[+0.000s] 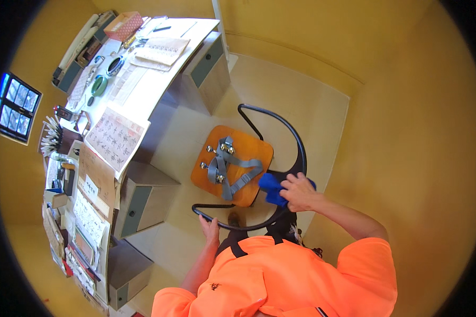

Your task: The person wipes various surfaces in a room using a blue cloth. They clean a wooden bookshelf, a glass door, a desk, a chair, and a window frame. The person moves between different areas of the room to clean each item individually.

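- Head view: the right hand [298,192] grips a bunched blue cloth [271,189] at the curved back of the black chair frame [301,142]; the cloth's longer spread runs left to right beneath that hand.
- The left hand [210,230], well apart from the cloth, touches the near armrest [225,225]; whether its fingers close cannot be told.
- The wooden seat [202,177], bearing grey straps [251,171], lies leftward of the right hand and beyond the left.
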The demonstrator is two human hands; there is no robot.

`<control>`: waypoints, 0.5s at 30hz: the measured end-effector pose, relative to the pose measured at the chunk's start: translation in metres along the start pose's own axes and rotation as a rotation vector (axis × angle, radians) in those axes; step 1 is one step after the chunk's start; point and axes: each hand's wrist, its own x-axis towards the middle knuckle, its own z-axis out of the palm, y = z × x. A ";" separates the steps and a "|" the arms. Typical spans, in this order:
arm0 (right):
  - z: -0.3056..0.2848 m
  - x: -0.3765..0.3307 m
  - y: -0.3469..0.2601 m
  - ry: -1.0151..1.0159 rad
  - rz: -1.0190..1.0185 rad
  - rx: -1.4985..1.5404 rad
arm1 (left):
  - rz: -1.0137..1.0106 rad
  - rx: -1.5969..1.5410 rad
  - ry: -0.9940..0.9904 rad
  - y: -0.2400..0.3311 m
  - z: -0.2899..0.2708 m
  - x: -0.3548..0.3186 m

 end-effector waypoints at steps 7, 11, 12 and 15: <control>0.044 -0.002 0.145 0.530 0.100 0.322 | -0.245 -0.082 0.295 0.006 0.044 -0.007; 0.041 0.019 0.189 0.624 0.053 0.386 | -0.215 0.159 0.470 0.009 0.091 -0.047; 0.042 0.024 0.194 0.640 0.024 0.387 | -0.133 0.204 0.542 -0.005 0.089 -0.042; 0.040 0.033 0.207 0.583 0.022 0.460 | -0.041 0.305 0.676 -0.035 0.088 -0.027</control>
